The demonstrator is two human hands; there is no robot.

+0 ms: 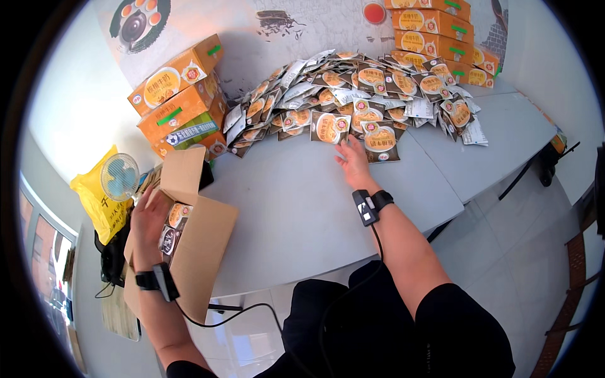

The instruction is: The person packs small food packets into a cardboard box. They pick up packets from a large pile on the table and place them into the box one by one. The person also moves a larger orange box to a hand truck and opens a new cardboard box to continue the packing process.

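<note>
My right hand (353,160) reaches to a loose pile of flat sachets (403,85) with orange, dark and silver faces. Its fingertips touch the lower edge of a front sachet (329,127), thumb apart from the fingers. My left hand (148,223), fingers slightly bent and loose, is at the left side of an open cardboard box (211,246) standing at the table's left end. Inside the box, sachets (176,214) show orange and dark faces; part of its contents is hidden. Black devices with cables are strapped to both wrists.
Stacks of orange cartons (170,85) stand at back left and back right (425,25) on the grey table (283,214). A small fan (120,176), a yellow bag (94,198) and dark items crowd the left edge. Brown slatted furniture (573,283) is at the right.
</note>
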